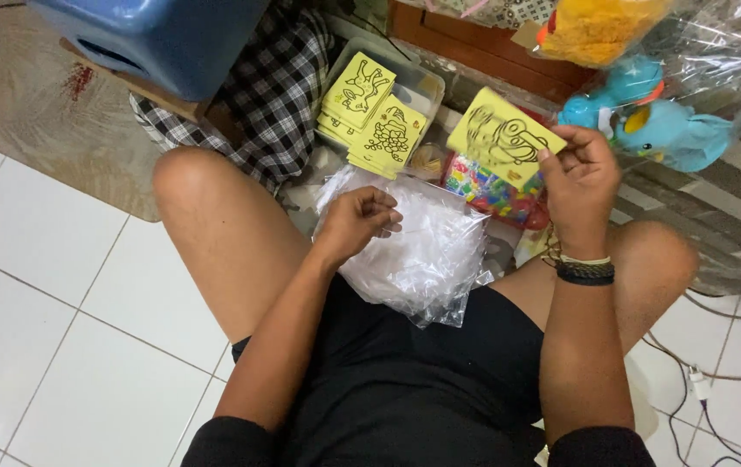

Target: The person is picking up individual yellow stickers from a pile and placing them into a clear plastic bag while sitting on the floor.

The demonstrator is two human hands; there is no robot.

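Black shorts (405,380), nearest the camera, across the lap; bare knees spread to either side over white floor tiles (51,285).

Heap of clear plastic sleeves (422,251), crumpled, resting between the thighs.

Left hand (357,220), on top of that heap, fingers curled inward and pinching at the topmost film; exact hold on a single sleeve hard to make out.

Right hand (580,177), raised above the right knee, braided bands at the wrist, thumb and fingertips closed on the lower right corner of a yellow card (502,137). Card tilted, black line drawing on its face, held clear of the heap.

Multicoloured packet (487,192), just beneath the held card, partly hidden.

Clear plastic tub (427,82), beyond the heap, holding a stack of yellow cards (375,117) with black drawings, fanned loosely.

Checked cloth (280,86), left of the tub.

Blue plastic stool (159,35), far left.

Blue toys in clear wrap (660,117), far right, with a yellow plush (600,26) above them.
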